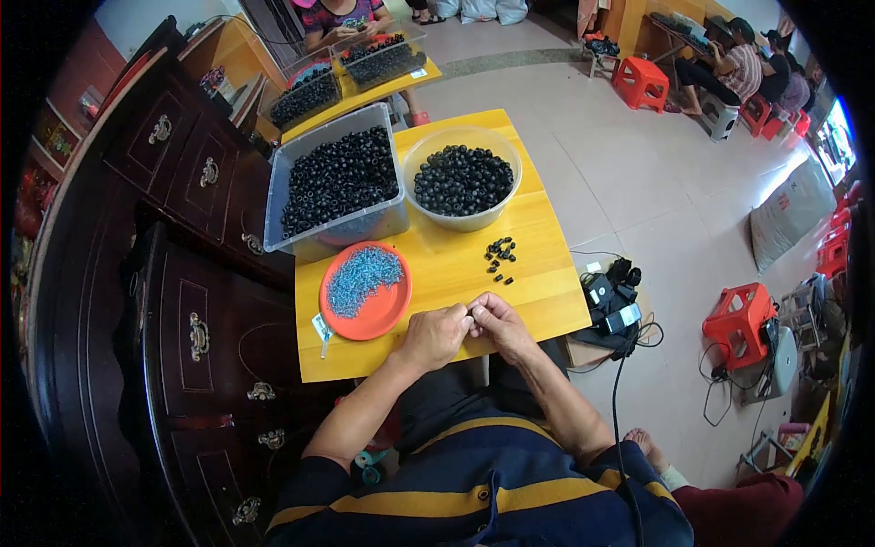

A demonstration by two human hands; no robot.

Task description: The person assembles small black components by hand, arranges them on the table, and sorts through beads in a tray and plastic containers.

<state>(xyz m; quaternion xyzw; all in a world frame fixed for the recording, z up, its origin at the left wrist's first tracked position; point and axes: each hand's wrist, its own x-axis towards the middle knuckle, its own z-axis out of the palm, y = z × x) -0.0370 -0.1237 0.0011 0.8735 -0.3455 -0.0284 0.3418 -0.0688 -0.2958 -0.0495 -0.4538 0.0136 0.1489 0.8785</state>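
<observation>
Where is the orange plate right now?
In the head view, the orange plate lies on the left part of the yellow table, just below the clear bin and up-left of the left hand.

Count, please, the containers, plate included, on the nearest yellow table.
3: the rectangular bin at the back left, the round tub right of it, and the red plate in front. None seems hidden.
</observation>
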